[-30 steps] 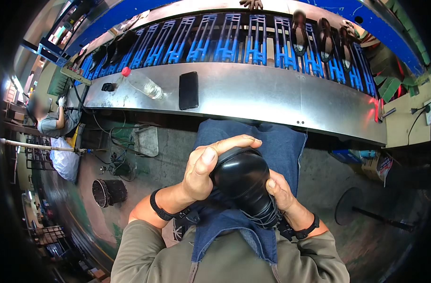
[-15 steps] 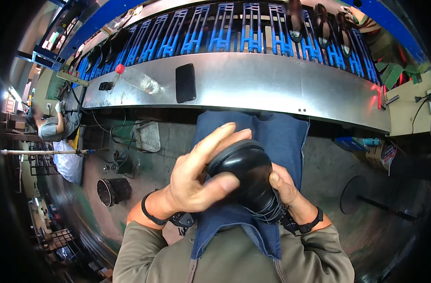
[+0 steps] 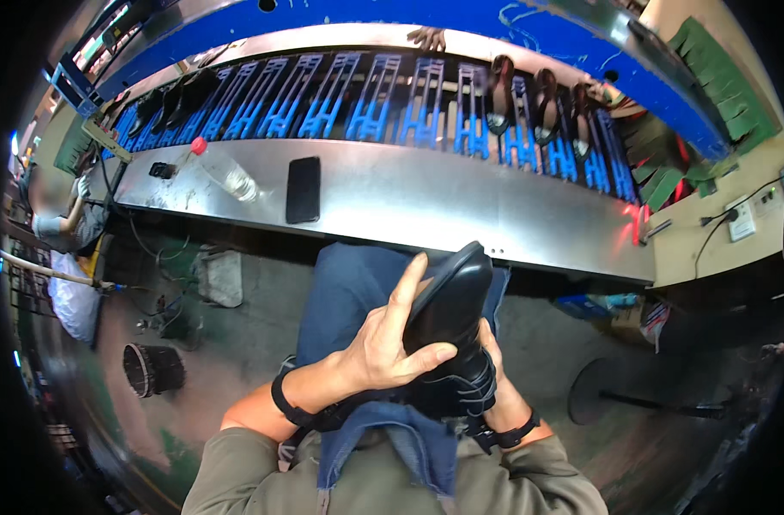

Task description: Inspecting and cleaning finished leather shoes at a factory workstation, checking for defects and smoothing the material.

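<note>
A black leather lace-up shoe (image 3: 457,300) is held above my lap, its toe tilted up toward the metal ledge and its laced opening near my body. My left hand (image 3: 390,345) grips it from the left: the thumb lies across the upper, and the fingers reach along the edge of the sole, the index finger stretched out. My right hand (image 3: 502,390) holds the shoe at its right side near the laces; most of its fingers are hidden behind the shoe. Blue jeans-like cloth (image 3: 345,287) covers my legs underneath.
On the metal ledge (image 3: 392,193) ahead lie a black phone (image 3: 303,190), a clear bottle (image 3: 229,176) and a small black object (image 3: 162,170). Beyond runs a blue slatted rack (image 3: 370,107) bearing brown shoes (image 3: 544,107). Another person's hand (image 3: 427,38) rests behind it. A black bucket (image 3: 154,370) stands left.
The shoe has turned more upright, its toe now pointing away from me. My left hand has shifted along the sole with it. The view has swung, so surroundings appear lower and further left.
</note>
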`<state>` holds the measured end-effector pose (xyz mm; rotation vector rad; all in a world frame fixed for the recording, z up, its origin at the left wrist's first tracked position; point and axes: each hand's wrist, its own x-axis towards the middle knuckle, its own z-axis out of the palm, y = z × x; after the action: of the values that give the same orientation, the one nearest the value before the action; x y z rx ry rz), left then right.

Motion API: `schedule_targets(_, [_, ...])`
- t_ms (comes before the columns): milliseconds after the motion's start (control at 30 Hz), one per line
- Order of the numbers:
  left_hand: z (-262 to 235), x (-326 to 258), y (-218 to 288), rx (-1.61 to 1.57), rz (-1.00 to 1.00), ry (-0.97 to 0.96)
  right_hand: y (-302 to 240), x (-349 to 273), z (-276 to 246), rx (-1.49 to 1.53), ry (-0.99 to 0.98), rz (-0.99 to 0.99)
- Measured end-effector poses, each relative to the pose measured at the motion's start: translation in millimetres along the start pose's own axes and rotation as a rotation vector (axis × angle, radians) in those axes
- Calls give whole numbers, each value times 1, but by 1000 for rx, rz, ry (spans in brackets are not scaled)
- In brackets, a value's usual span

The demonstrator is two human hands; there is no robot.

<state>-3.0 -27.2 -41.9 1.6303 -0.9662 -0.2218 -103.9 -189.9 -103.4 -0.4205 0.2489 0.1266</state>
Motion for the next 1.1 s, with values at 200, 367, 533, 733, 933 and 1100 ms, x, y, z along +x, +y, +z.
schedule_targets(200, [-10, 25, -2, 187, 186, 14, -16, 0, 28, -570, 56, -89])
schedule_targets(367, [-15, 21, -14, 95, 90, -26, 0, -3, 9, -121, 222, 130])
schedule_targets(533, [-21, 19, -13, 17, 101, -26, -3, -2, 13, -132, 212, 179])
schedule_targets(733, [-24, 9, 3, -38, 67, 16, 1, 5, 46, -851, 118, -67])
schedule_targets(933, [-22, 6, 18, -390, -317, 225, 16, 10, 45, -388, 141, -165])
schedule_targets(1100, [-52, 0, 5, -795, -402, 367, 9, 12, 71, -1351, -24, -369])
